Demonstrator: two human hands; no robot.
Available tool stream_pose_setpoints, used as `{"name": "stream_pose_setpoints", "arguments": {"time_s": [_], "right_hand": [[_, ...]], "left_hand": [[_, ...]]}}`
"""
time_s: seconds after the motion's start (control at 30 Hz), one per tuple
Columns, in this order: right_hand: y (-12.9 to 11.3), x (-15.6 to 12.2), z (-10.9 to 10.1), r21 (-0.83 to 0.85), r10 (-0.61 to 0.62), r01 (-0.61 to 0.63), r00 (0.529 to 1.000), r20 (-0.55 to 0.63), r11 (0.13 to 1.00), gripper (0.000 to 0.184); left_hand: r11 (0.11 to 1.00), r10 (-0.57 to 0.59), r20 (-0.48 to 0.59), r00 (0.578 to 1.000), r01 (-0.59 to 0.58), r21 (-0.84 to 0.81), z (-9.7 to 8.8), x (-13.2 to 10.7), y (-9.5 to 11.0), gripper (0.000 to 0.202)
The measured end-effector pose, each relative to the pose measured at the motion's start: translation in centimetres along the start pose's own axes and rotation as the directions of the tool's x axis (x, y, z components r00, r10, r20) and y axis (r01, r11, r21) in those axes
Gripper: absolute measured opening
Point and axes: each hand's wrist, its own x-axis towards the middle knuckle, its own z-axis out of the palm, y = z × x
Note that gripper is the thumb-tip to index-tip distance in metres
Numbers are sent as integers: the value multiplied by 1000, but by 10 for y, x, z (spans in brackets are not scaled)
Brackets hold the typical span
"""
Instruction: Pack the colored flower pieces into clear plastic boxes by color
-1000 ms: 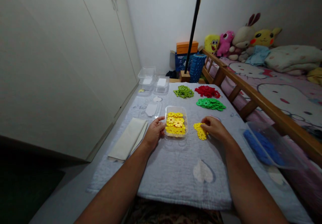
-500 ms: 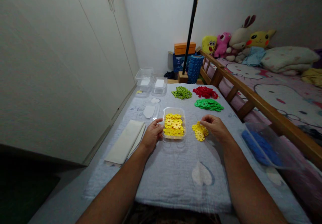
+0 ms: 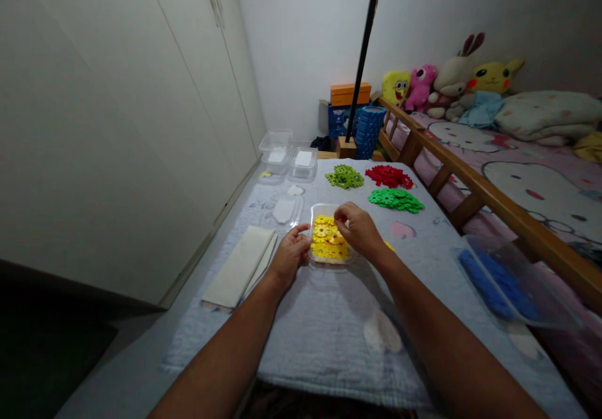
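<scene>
A clear plastic box [image 3: 314,211] stands before me, filled with stacked yellow snowflake discs [image 3: 322,243]. My left hand [image 3: 290,254] is at the box's left wall, thumb and fingers gripping its side. Over the box's right part, my right hand [image 3: 360,232] has its fingertips pinched together above the discs. A yellow snowflake disc seems to be in that pinch, though the fingers mostly hide it. Behind my right wrist, only a sliver of the loose yellow discs [image 3: 389,246] shows on the cloth.
Lime discs [image 3: 345,177], red discs [image 3: 389,176] and green discs [image 3: 396,200] lie in piles farther back. Clear boxes [image 3: 303,163] stand at the far left, a lid [image 3: 296,209] nearer. Folded cloth [image 3: 239,267] lies left; a box of blue discs [image 3: 498,284] sits right.
My right hand has moved left from the loose yellow discs to over the box. My left hand has stayed at the box's side. The whole view has shifted slightly.
</scene>
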Motion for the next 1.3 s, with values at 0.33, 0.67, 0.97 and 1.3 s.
{"name": "stream_pose_setpoints", "arguments": {"time_s": [0.33, 0.67, 0.97, 1.3], "right_hand": [[26, -17, -36, -15, 116, -116, 993, -3, 993, 6], [82, -55, -63, -261, 420, -358, 874, 243, 897, 16], [87, -57, -60, -225, 415, -363, 872, 262, 904, 5], [72, -65, -58, -180, 374, -329, 846, 380, 927, 25]], "left_hand": [[1000, 17, 8, 1000, -17, 6, -2, 3, -3, 56], [1000, 9, -5, 1000, -9, 27, 1, -2, 3, 57], [1000, 4, 5, 1000, -4, 7, -1, 0, 1, 59], [999, -7, -22, 1000, 8, 37, 3, -5, 7, 60]]}}
